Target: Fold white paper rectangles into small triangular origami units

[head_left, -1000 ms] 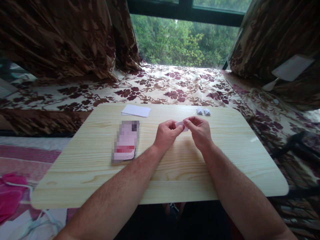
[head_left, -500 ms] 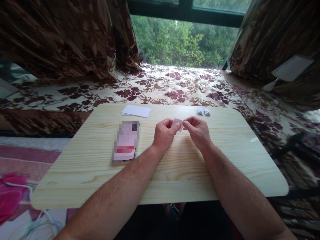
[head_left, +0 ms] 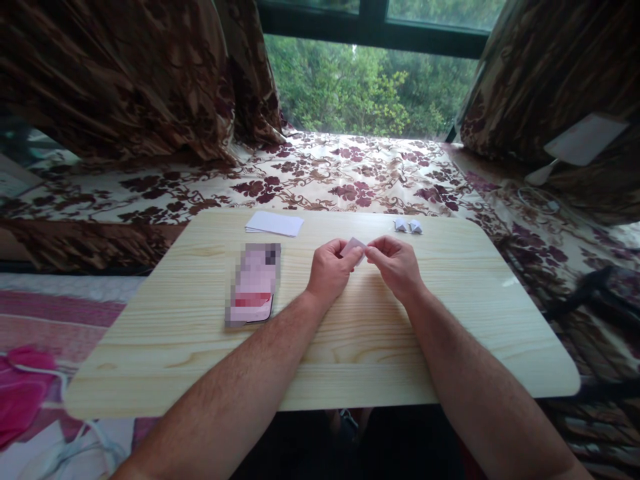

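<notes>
A small white piece of paper (head_left: 352,246) is held above the middle of the wooden table (head_left: 365,347). My left hand (head_left: 330,268) pinches it, with the thumb lying across its face. The fingertips of my right hand (head_left: 396,262) pinch the paper's right corner. Whether the paper is folded in layers is too small to tell. Beyond my right hand, near the table's far edge, sit two small folded white paper shapes (head_left: 408,227) side by side, each with a raised peak.
A stack of white paper strips (head_left: 274,224) lies at the far left of the table. Nearer, left of my left hand, rests a pink phone (head_left: 253,283), partly blurred out. A floral-covered ledge (head_left: 350,173) runs behind the table, and a white lamp (head_left: 583,140) stands at right.
The small paper has turned slightly in my fingers, its top corner pointing up now. My right fingertips have closed onto its corner. The whole view has shifted a little.
</notes>
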